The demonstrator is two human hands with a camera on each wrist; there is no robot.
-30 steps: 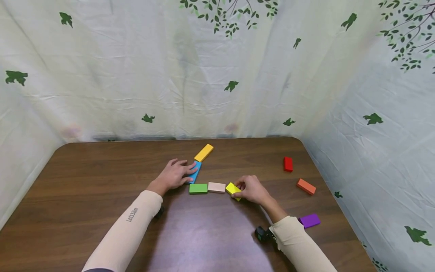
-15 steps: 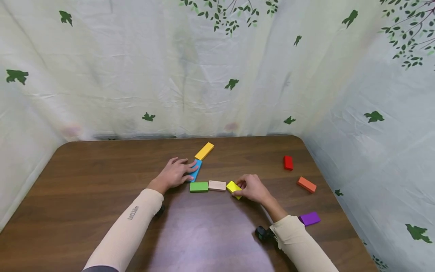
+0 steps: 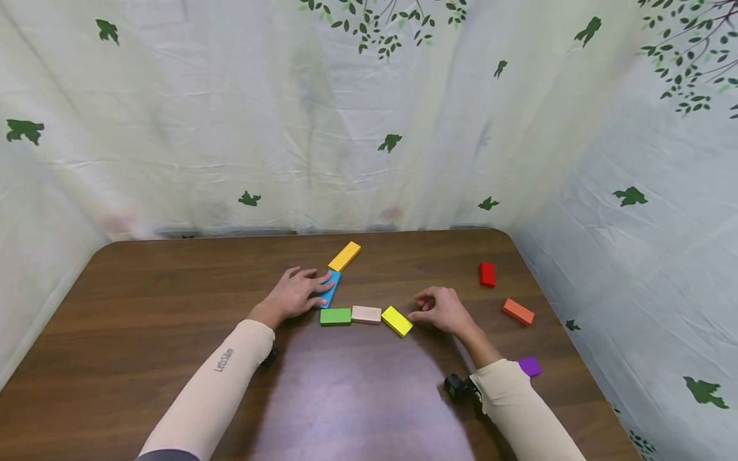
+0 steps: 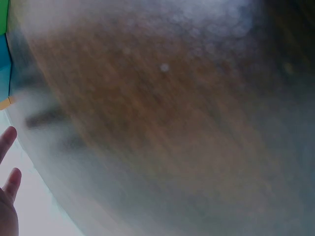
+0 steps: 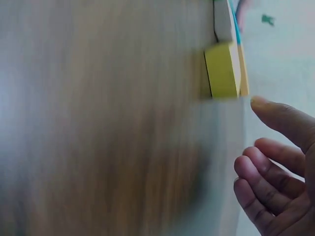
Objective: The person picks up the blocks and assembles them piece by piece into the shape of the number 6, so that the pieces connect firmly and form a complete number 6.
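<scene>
My left hand (image 3: 292,294) rests on a blue block (image 3: 332,289), thumb near its lower end and fingertips near its upper end. Part of that block is covered by the fingers. Its upper end meets an amber block (image 3: 344,256); just below it lies a green block (image 3: 336,317). A pale pink block (image 3: 366,314) continues the row, followed by a slanted yellow block (image 3: 397,321). Right of the yellow block hovers my right hand (image 3: 445,312), fingers loosely curled and holding nothing. In the right wrist view, the thumb tip is close to the yellow block (image 5: 223,71).
On the right side of the brown wooden table (image 3: 173,288) lie a red block (image 3: 487,274), an orange block (image 3: 517,312) and a purple block (image 3: 530,367), partly hidden by the right sleeve. A white leaf-printed curtain (image 3: 323,128) surrounds the table's back and sides.
My right hand has let go of the yellow block and moved a little to the right. The yellow block stays at the row's end. The left hand has kept its place.
</scene>
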